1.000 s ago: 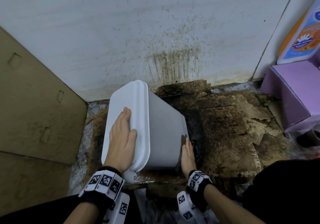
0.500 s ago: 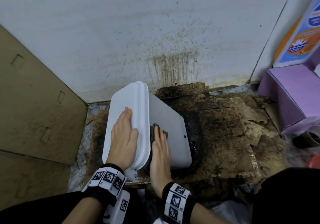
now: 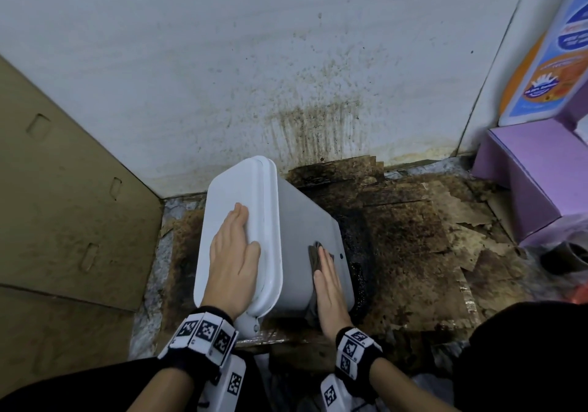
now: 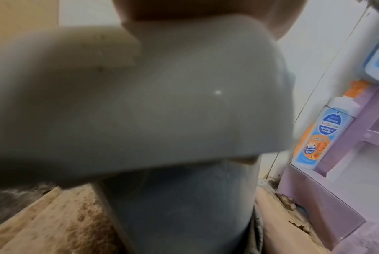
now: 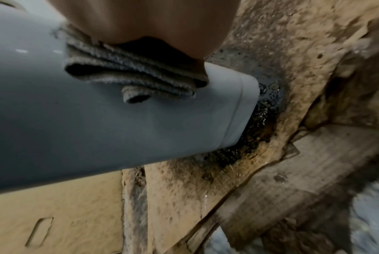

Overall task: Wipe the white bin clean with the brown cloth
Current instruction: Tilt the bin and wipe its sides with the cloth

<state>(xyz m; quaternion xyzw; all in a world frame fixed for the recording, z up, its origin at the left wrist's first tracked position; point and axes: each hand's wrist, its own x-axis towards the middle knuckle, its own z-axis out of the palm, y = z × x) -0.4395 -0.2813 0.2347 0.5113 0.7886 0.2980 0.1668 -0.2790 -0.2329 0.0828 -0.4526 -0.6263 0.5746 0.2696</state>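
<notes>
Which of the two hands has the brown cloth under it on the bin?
The right hand, flat on the white bin's side wall, presses the folded brown cloth. The left hand rests bare on the lid.

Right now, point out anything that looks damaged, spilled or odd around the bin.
The white plastic bin stands in a wet black puddle on torn, stained brown cardboard. Dark streaks and specks mark the white wall behind it.

bin (image 3: 299,220): white lid, pale grey side
cloth (image 5: 129,75): grey-brown, ribbed
floor cardboard (image 3: 429,246): brown, black-stained
wall (image 3: 222,61): white, brown-speckled
box (image 3: 525,170): lilac
</notes>
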